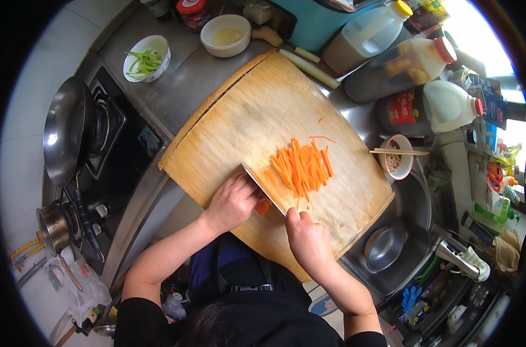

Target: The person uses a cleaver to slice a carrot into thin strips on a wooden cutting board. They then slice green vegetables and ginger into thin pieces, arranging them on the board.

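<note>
My right hand [308,236] grips the handle of a kitchen knife [265,189], whose blade stands on edge on a large wooden cutting board [254,117]. Close against the near side of the blade, my left hand [233,201] rests with bent fingers over a piece of carrot [263,206], partly hidden by the fingers and blade. Beyond the knife lies a pile of carrot strips [302,167], with thin carrot slices between it and the blade. A few stray shreds lie farther up the board.
A bowl of green strips [148,60] and a bowl of pale liquid [225,36] stand behind the board. At left is a wok [68,130] on the stove. Large bottles [401,69] line the back right; a bowl with chopsticks [396,162] stands beside the sink [412,208].
</note>
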A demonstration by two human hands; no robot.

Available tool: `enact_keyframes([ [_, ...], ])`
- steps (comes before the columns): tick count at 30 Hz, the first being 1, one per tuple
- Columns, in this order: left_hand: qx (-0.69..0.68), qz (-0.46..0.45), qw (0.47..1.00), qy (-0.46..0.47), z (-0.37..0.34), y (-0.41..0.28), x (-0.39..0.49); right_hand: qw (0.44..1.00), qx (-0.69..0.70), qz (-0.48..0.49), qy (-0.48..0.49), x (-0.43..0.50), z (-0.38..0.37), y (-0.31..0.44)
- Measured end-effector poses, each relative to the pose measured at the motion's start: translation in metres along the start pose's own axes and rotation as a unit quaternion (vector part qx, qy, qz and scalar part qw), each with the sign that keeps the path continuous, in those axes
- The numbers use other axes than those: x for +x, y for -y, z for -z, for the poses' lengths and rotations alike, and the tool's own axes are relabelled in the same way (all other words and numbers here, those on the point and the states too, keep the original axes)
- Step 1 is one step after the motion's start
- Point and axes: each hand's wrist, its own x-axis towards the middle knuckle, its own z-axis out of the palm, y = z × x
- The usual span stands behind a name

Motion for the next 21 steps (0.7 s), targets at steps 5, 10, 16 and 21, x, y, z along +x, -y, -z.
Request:
enact_keyframes([
  [5,-0.009,0.0,1.0,-0.004,0.0,0.0,0.0,1.0,-0.004,-0.007,0.019,0.002,0.004,0.005],
  [10,-0.012,0.031,0.999,0.016,0.002,-0.001,-0.001,1.0,0.009,-0.011,0.003,0.014,-0.005,0.013],
  [16,0.014,0.01,1.0,-0.017,0.0,-0.002,0.003,0.992,0.114,-0.026,-0.055,0.036,-0.015,-0.009],
  [21,-0.055,0.057,0.994,-0.078,0.007,-0.003,-0.004,0.984,0.118,0.036,-0.128,0.017,-0.008,-0.021],
])
